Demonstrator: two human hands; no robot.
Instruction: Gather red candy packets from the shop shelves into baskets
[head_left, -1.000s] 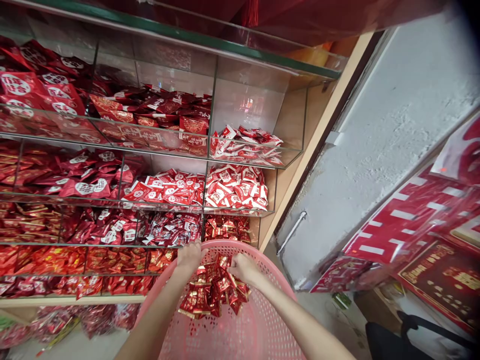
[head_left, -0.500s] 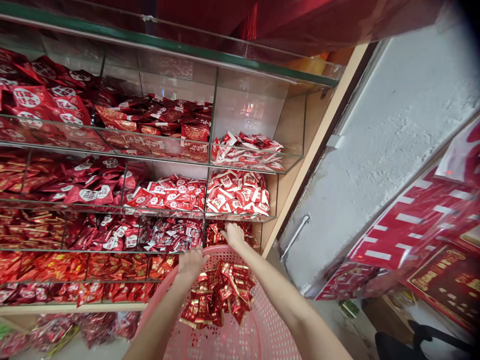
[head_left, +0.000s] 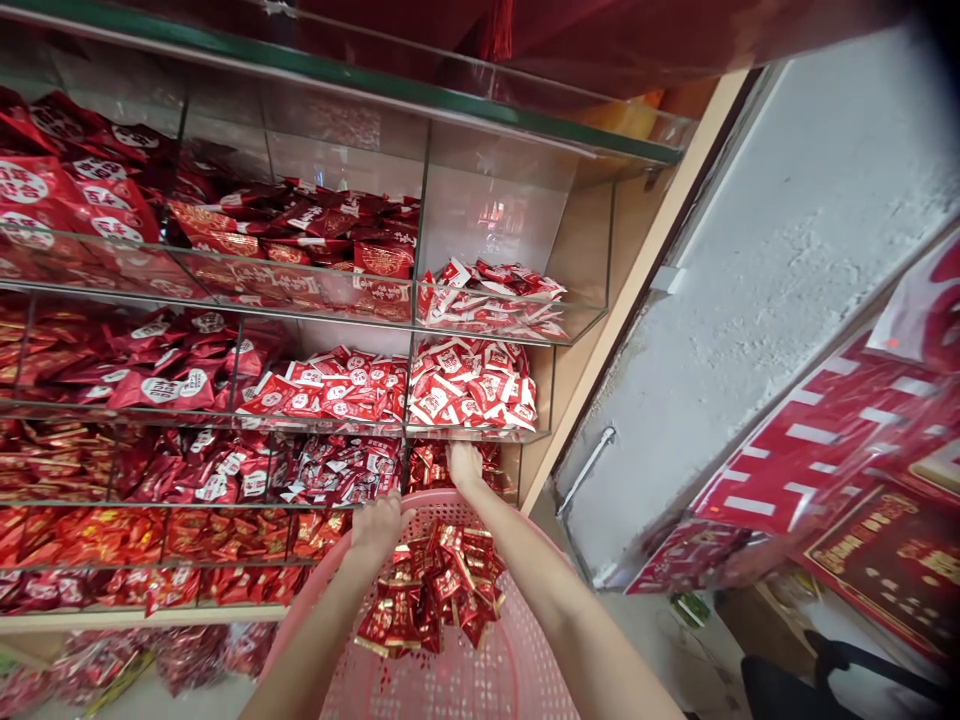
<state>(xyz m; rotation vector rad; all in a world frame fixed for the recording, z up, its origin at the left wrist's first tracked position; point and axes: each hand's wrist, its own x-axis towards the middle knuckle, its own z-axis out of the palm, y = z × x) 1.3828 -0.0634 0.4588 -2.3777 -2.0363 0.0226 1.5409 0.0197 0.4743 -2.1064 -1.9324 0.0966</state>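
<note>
My left hand (head_left: 379, 524) is closed over the far rim of a pink perforated plastic basket (head_left: 525, 620). Inside the basket lies a heap of red and gold wrapped candies (head_left: 442, 590). My right hand (head_left: 465, 464) reaches past the rim into a low shelf compartment at the right, among more red and gold candies (head_left: 427, 466). The right fingers are hidden in the compartment, so their grip does not show. Just above that hand, a compartment holds red and white packets (head_left: 476, 385).
Glass-fronted shelves (head_left: 315, 420) full of red packets stretch to the left. A wooden side panel (head_left: 577, 420) ends them at the right, beside a grey wall (head_left: 750, 220). Bagged goods (head_left: 191, 655) lie under the shelves. A black chair (head_left: 787, 685) stands at lower right.
The view has shifted slightly. My right hand has gone a little deeper into the low compartment, while my left stays on the basket rim. The heap in the basket looks the same.
</note>
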